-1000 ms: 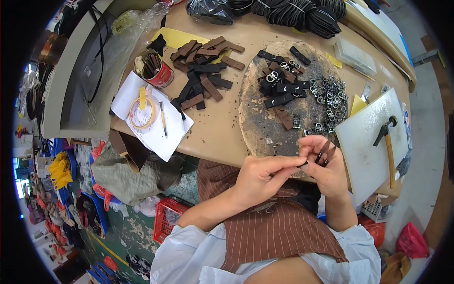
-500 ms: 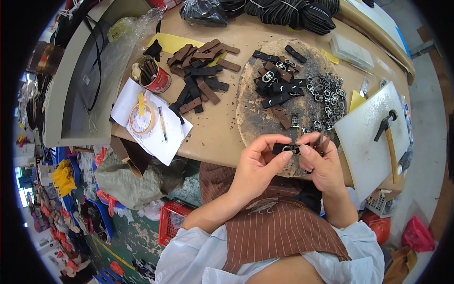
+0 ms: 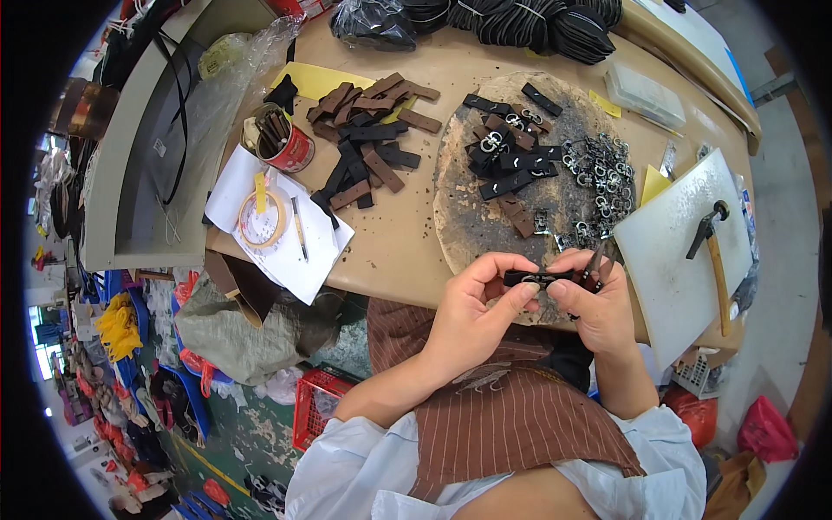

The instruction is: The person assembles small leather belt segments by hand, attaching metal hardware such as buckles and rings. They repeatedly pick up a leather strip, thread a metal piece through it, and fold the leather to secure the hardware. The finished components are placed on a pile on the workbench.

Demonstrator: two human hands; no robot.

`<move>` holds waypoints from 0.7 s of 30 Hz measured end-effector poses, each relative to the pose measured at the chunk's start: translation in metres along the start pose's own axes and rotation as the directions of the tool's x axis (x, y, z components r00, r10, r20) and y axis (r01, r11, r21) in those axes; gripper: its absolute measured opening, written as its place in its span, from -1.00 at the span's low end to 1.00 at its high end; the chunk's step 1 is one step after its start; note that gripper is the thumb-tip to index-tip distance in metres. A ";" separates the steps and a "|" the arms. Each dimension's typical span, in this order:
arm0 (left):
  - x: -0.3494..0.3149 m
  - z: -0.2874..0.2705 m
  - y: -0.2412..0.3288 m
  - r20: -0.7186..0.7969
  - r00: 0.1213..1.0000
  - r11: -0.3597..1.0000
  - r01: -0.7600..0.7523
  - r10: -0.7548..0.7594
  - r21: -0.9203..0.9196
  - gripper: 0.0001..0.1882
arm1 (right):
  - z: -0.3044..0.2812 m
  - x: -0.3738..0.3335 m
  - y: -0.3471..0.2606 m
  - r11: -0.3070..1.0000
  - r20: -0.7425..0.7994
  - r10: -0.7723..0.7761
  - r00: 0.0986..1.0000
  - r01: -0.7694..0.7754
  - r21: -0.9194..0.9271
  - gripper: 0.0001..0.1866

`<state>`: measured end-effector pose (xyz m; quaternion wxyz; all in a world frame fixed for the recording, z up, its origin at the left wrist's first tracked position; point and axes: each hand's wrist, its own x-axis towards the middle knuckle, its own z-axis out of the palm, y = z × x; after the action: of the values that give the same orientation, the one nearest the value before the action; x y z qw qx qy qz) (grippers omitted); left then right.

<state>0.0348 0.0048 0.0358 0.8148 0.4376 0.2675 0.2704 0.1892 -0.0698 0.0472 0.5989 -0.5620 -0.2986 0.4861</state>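
Observation:
Between both hands, over the near edge of a round worn block (image 3: 459, 199), is a short black leather strap (image 3: 536, 277). My left hand (image 3: 468, 303) pinches its left end with thumb and fingertips. My right hand (image 3: 600, 308) grips the other end, and dark pointed blades (image 3: 596, 269), perhaps of small snips, stick up among its fingers. Some metal shows at the strap's middle, partly hidden by the thumbs. On the block beyond lie black and brown straps with silver fittings (image 3: 511, 160) and a heap of metal clasps (image 3: 607, 178).
Loose black and brown straps (image 3: 368, 130) are piled left of the block. Farther left are a red tin (image 3: 290, 152), a tape roll (image 3: 262, 218) and a pen (image 3: 299, 230) on white paper. At right, a hammer (image 3: 715, 260) rests on a white board (image 3: 667, 269).
The strap is now tilted more edge-on and pulled straighter between my hands. My left thumb has slid slightly, and the dark blades stand more upright in my right hand.

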 end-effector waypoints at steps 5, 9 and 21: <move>0.003 -0.009 0.011 0.160 0.984 0.926 -0.126 0.073 0.355 -0.84 | -0.005 0.001 -0.002 0.980 0.150 -0.148 0.978 0.165 -0.109 -0.81; 0.004 -0.010 0.012 0.182 0.975 0.893 -0.191 0.126 0.408 -0.85 | 0.000 -0.003 -0.008 0.995 0.079 -0.080 0.994 0.085 -0.058 -0.82; 0.002 -0.005 0.014 0.091 0.992 0.987 -0.104 0.093 0.122 -0.70 | -0.008 0.011 -0.005 0.796 0.266 -0.450 0.853 0.518 -0.314 -0.86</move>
<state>0.0300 0.0161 0.0453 0.7816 0.5123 0.2274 0.2739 0.2015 -0.0620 0.0484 0.5556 -0.5245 -0.5721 0.2982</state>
